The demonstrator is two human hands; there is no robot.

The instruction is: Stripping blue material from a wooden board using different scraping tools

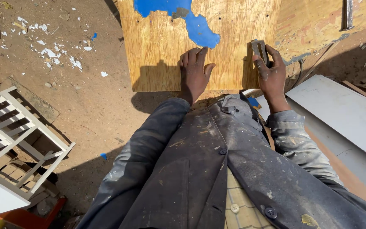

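Left hand: I see my left hand [195, 73] lying flat on the plywood board [166, 51], fingers [191, 57] stretched out and close together, holding nothing, pressed on the bare wood just below the blue patch.
Right hand: my right hand [271, 72] is closed around a metal scraper [259, 48], fingers wrapped on it, thumb on the left side; the tool's upper end rests on the board near its right edge.
Plywood board: it lies ahead of me on the dirt ground [90, 101], its near edge just above my coat; both hands are on its lower part, well apart from each other.
Blue paint: an irregular blue patch [191, 21] covers the top middle of the board, its lower tip just above my left hand.
Coat: a dark, paint-flecked coat [217, 169] fills the lower middle of the view.
Around: a white slatted frame [18, 140] stands at left on the ground; white paint flakes [51, 53] are scattered at upper left; a white panel [344, 114] lies at right, beside my right sleeve.
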